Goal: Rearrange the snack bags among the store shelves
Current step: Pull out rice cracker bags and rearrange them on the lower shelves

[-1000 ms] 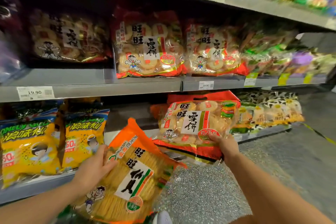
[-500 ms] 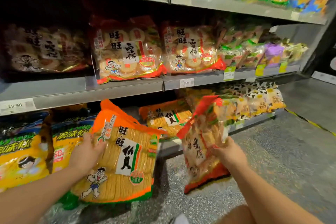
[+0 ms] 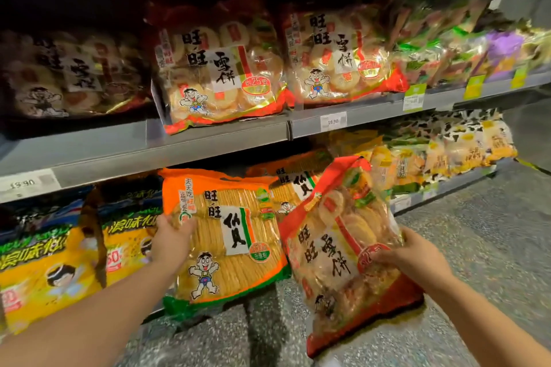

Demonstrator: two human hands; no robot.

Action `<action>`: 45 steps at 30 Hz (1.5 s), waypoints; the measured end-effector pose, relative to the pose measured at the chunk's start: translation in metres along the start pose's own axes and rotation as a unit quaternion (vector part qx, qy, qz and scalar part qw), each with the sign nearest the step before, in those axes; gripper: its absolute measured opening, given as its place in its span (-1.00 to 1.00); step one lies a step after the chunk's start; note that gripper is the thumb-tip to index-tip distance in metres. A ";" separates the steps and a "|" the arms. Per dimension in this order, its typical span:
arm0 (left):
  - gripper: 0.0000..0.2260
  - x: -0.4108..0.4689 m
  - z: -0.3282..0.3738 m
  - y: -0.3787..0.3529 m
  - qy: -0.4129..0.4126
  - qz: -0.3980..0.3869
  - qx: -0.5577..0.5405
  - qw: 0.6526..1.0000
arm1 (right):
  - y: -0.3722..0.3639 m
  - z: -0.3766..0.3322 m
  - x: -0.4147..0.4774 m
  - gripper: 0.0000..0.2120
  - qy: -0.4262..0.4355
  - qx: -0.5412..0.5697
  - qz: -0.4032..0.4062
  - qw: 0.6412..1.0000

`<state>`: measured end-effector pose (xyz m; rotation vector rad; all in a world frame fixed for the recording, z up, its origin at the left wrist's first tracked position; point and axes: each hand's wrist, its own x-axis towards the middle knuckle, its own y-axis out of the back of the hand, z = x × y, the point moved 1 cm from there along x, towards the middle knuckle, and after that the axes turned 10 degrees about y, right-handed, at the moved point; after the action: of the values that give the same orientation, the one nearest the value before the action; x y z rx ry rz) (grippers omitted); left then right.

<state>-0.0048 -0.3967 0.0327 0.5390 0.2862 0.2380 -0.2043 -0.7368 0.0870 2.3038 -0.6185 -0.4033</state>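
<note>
My left hand [image 3: 173, 240] grips the left edge of an orange-and-green cracker bag [image 3: 232, 235], held upright in front of the bottom shelf. My right hand [image 3: 414, 256] holds a red-edged rice cracker bag [image 3: 337, 250] by its right side, tilted and off the shelf, just right of the orange bag. Another orange bag [image 3: 298, 179] lies on the bottom shelf behind them. Two matching red bags [image 3: 220, 68] [image 3: 337, 53] stand on the middle shelf [image 3: 208, 143] above.
Yellow snack bags [image 3: 53, 262] fill the bottom shelf at left. Dark-lit bags [image 3: 68, 74] sit at the middle shelf's left, green and purple ones [image 3: 465, 45] at its right. Cow-print bags [image 3: 465, 143] line the lower right. Grey speckled floor [image 3: 483, 247] lies beyond.
My right hand pulled the red bag off the bottom shelf and swung it out toward me, tilted. My left hand raised the orange bag upright toward the shelf.
</note>
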 end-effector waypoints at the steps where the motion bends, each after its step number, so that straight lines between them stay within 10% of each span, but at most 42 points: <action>1: -0.55 0.004 -0.001 -0.006 0.006 -0.004 -0.004 1.000 | -0.002 0.000 0.003 -0.68 0.002 -0.001 0.001 1.000; 33: -0.54 0.156 0.003 -0.079 0.119 0.057 0.105 0.986 | -0.011 -0.061 0.053 -0.66 0.019 -0.162 0.035 0.986; 45: -0.13 0.138 -0.028 -0.091 -0.084 0.007 0.380 0.921 | -0.013 -0.064 0.051 -0.65 0.030 -0.161 0.048 0.985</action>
<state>0.1285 -0.4181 -0.0668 1.3267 0.1988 0.0839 -0.1289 -0.7209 0.1174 1.9638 -0.5851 -0.3591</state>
